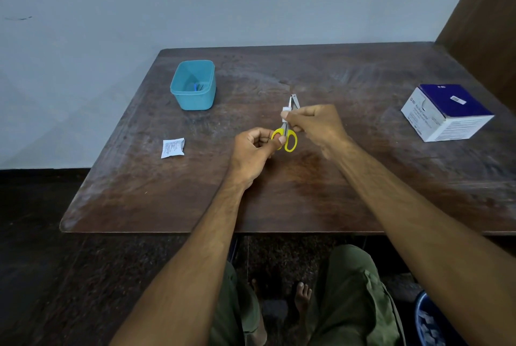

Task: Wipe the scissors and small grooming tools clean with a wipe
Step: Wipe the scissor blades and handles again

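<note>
Head view, looking down over a dark wooden table [307,200]
Left hand [252,151] curled round one yellow loop of the scissors [289,137], thumb laid across it; scissors held just above the tabletop near its middle, blades pointing away
Right hand [315,125] pinched a small white wipe [286,111] against the blades, fingers folded over them
Beyond the fingers, a metal tip [293,101] jutted out; unclear whether scissor blade or separate tool
Off to the far left, a teal plastic tub [193,84] with small items inside, too dim to name
Nearer on the left, a torn white sachet [172,147] lying flat
Far right, a white and blue box [446,112] near the table edge
</note>
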Motion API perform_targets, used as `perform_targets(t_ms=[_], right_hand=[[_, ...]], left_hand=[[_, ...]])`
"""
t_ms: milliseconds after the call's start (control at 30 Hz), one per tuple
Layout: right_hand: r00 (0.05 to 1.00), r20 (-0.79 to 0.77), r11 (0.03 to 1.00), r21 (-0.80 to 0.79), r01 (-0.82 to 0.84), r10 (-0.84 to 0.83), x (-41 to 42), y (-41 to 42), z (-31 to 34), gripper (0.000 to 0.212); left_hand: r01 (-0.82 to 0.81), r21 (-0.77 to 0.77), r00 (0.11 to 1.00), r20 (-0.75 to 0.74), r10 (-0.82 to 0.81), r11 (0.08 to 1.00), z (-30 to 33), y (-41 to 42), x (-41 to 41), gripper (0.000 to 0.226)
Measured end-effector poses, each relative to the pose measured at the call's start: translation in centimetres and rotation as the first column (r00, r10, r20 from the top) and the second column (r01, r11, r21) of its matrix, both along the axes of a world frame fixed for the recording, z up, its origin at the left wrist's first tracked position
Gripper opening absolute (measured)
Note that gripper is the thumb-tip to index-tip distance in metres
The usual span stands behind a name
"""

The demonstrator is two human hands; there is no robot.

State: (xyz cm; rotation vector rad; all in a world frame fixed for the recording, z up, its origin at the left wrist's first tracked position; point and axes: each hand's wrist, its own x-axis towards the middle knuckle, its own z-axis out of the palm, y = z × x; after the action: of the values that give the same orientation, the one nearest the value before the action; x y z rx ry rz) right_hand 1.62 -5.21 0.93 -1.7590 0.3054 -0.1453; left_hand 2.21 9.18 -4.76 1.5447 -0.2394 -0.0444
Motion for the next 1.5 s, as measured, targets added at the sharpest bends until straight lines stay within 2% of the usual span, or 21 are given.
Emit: perform_targets(t_ms=[100,267,333,367,433,500,567,633,733,800,933,1000,1067,1133,1300,1433,1500], right_hand=[[0.999,0.006,0.999,0.003,0.038,-0.038,0.0,-0.5,0.1,0.013],[0.978,0.131,0.987,0.028,0.159,-0.161,-0.1,-0.7,0.1,0.011],[0.963,0.234,0.985,-0.079,0.153,-0.131,-0.7,-1.0,0.1,0.014],[0.95,0.302,0.971,-0.194,0.141,-0.077,-0.9,-1.1,0.0,0.016],[0.918,0.382,0.868,-0.486,0.104,0.103,-1.5,-1.5,0.0,0.017],[0.898,0.325,0.689,-0.724,0.035,0.296,-2.0,-1.8,0.2,0.018],[0.883,0.219,0.506,-0.862,-0.024,0.416,-2.2,-2.0,0.4,0.022],[0.871,0.134,0.373,-0.926,-0.06,0.473,-2.2,-2.2,0.8,0.024],[0.853,0.023,0.231,-0.966,-0.115,0.522,-2.0,-2.1,1.3,0.029],[0.842,0.03,0.234,-0.965,-0.115,0.538,-2.0,-2.0,1.5,0.03],[0.846,0.104,0.335,-0.937,-0.093,0.524,-1.9,-2.6,2.4,0.026],[0.832,0.082,0.291,-0.952,-0.098,0.549,-1.7,-2.9,2.7,0.023],[0.805,0.033,0.181,-0.979,-0.093,0.593,-1.7,-3.0,2.6,0.02],[0.781,0.023,0.111,-0.992,-0.06,0.624,-1.7,-2.8,2.3,0.016],[0.764,0.049,0.077,-0.997,-0.002,0.643,-1.5,-2.7,1.8,0.01],[0.764,0.034,0.008,-0.999,0.038,0.644,-1.7,-2.7,1.4,0.009],[0.761,0.096,0.043,-0.995,0.089,0.642,-1.7,-3.0,1.7,0.013]], left_hand=[[-0.002,0.012,1.0,-0.005,0.002,1.0,0.0,-0.2,0.0,0.007],[-0.04,0.004,0.999,-0.003,0.04,0.999,-0.2,-0.2,0.0,0.008],[-0.054,0.016,0.999,0.006,0.054,0.998,-0.3,-0.2,0.0,0.008],[-0.062,0.027,0.998,0.011,0.062,0.998,-0.3,-0.2,0.1,0.009],[-0.076,0.043,0.997,0.018,0.076,0.996,-0.3,-0.3,0.0,0.01],[-0.088,0.048,0.996,0.027,0.087,0.995,-0.4,-0.4,0.0,0.01],[-0.102,0.052,0.994,0.038,0.1,0.993,-0.4,-0.4,-0.1,0.01],[-0.106,0.055,0.993,0.048,0.104,0.993,-0.3,-0.4,-0.2,0.009],[-0.104,0.055,0.993,0.056,0.101,0.993,-0.3,-0.4,-0.2,0.008],[-0.102,0.045,0.993,0.063,0.099,0.994,-0.3,-0.4,-0.2,0.009],[-0.098,0.047,0.993,0.064,0.095,0.994,-0.5,-0.5,-0.1,0.015],[-0.094,0.055,0.994,0.067,0.09,0.994,-0.5,-0.5,0.0,0.015],[-0.094,0.058,0.993,0.074,0.09,0.994,-0.5,-0.5,0.0,0.016],[-0.097,0.061,0.992,0.082,0.092,0.993,-0.6,-0.6,0.0,0.017],[-0.104,0.105,0.988,0.126,0.09,0.989,-0.7,-0.7,0.0,0.023],[-0.105,0.129,0.986,0.14,0.087,0.986,-0.7,-0.7,0.0,0.021],[-0.108,0.133,0.987,0.131,0.09,0.985,-0.6,-0.7,0.0,0.019]])
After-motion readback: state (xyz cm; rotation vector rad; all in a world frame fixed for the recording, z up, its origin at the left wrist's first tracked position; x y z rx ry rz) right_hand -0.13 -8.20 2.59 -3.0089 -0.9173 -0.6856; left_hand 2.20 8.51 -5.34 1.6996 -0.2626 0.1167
